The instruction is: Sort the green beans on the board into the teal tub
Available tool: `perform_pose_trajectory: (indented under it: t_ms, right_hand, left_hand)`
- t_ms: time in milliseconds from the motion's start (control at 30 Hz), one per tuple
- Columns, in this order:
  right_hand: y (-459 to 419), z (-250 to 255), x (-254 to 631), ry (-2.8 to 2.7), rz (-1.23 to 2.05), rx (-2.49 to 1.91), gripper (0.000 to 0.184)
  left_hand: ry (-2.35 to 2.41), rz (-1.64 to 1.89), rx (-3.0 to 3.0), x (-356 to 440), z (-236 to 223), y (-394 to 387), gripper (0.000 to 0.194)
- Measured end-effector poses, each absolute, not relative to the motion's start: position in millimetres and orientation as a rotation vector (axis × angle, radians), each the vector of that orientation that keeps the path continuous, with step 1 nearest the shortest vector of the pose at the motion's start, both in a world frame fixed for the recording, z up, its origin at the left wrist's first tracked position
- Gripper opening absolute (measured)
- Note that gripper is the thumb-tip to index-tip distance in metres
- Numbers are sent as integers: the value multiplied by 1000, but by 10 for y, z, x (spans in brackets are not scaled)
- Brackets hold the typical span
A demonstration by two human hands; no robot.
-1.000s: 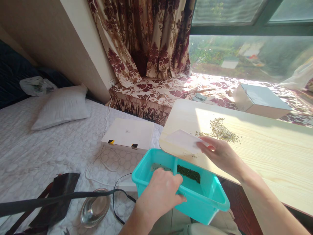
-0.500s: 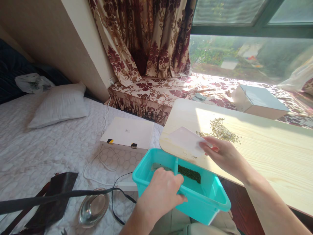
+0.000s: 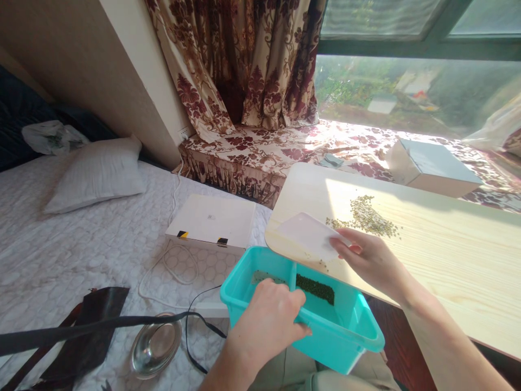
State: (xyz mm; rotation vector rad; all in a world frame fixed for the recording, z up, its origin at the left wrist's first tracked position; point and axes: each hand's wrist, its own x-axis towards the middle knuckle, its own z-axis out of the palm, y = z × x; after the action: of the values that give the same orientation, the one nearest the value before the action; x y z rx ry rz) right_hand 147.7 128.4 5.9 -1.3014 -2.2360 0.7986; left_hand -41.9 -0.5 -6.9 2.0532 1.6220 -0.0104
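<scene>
My left hand [image 3: 271, 317] is closed over the near wall of a turquoise plastic bin [image 3: 358, 320], which a divider splits into two compartments. Dark green beans or grains [image 3: 315, 289] lie in the right compartment. The left one holds a pale flat piece [image 3: 264, 277] with small specks, partly hidden by the hand. Between thumb and fingers, my right hand [image 3: 368, 258] pinches a thin white scraper-like sheet [image 3: 305, 234] low over the corner of a wooden table [image 3: 448, 250]. Small greenish-brown grains [image 3: 370, 217] are scattered on the tabletop beyond it, with several by its near edge.
Left of the bin, a white box [image 3: 214, 220] and a metal bowl [image 3: 157, 345] sit on the quilted bed [image 3: 114, 244]. A dark strap [image 3: 101, 325] crosses the lower left. Another box [image 3: 437, 168] rests on the window seat behind the table.
The white sheet and my right hand have shifted very slightly; a few more grains show near the table's edge. My left hand and the bin stay in place.
</scene>
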Motion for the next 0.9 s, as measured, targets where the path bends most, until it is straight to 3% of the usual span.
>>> perform_pose_trajectory:
  t_ms: [900]
  right_hand:
    - [1252, 62, 1413, -2263, 855, -1214, 27]
  left_hand:
    - [1633, 24, 2060, -435, -72, -23, 30]
